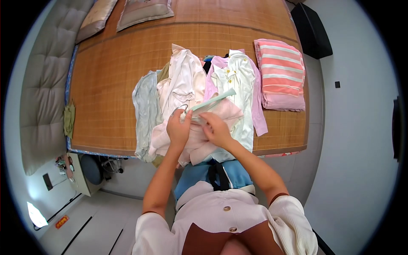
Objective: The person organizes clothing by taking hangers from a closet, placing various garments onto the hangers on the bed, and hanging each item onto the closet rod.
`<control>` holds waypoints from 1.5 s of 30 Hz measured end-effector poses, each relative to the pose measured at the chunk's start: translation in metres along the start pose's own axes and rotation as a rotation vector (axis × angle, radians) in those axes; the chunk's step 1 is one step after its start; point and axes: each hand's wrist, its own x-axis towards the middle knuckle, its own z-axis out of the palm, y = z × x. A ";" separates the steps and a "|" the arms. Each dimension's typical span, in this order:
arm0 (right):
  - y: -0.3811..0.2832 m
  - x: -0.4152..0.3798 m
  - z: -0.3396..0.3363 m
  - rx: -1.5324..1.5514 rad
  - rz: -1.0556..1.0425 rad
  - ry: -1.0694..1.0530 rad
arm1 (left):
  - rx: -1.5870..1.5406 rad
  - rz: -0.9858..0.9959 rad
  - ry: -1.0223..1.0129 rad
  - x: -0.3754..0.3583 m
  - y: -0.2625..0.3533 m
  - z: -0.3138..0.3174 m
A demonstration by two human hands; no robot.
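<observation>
My left hand (179,127) is closed on a pale green clothes hanger (214,100) near its metal hook (180,109). One arm of the hanger slants up to the right, above a light pink garment (193,142) bunched under both hands. My right hand (216,128) has its fingers pinched at the pink cloth just below the hanger arm; the fingertips are partly hidden. Beneath and beyond lie a cream-pink shirt (183,74), a white shirt with gold buttons (242,80), a lilac long-sleeved top (257,100) and a grey-blue garment (147,110).
The clothes lie on a bed with a woven bamboo mat (108,85). A folded pink-and-white striped blanket (282,72) is at the right edge. Pillows (144,13) are at the far left, beside a padded headboard (44,93). A black box (312,29) stands by the right wall.
</observation>
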 end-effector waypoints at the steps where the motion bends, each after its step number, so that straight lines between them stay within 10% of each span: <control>1: -0.004 -0.002 0.003 0.028 0.013 -0.050 | -0.009 -0.027 -0.006 0.002 0.000 -0.001; 13: -0.011 0.013 0.010 0.237 0.136 -0.279 | -0.065 -0.068 -0.063 0.007 0.002 -0.013; 22: 0.031 -0.003 -0.012 -0.378 0.106 -0.489 | -0.074 -0.020 0.005 0.005 -0.018 -0.021; 30: 0.065 -0.013 -0.037 -0.802 0.010 -0.110 | -0.162 -0.088 0.030 0.004 -0.030 -0.031; 45: 0.099 -0.014 -0.025 -0.510 0.511 0.078 | -0.251 -0.093 -0.060 -0.009 -0.040 -0.035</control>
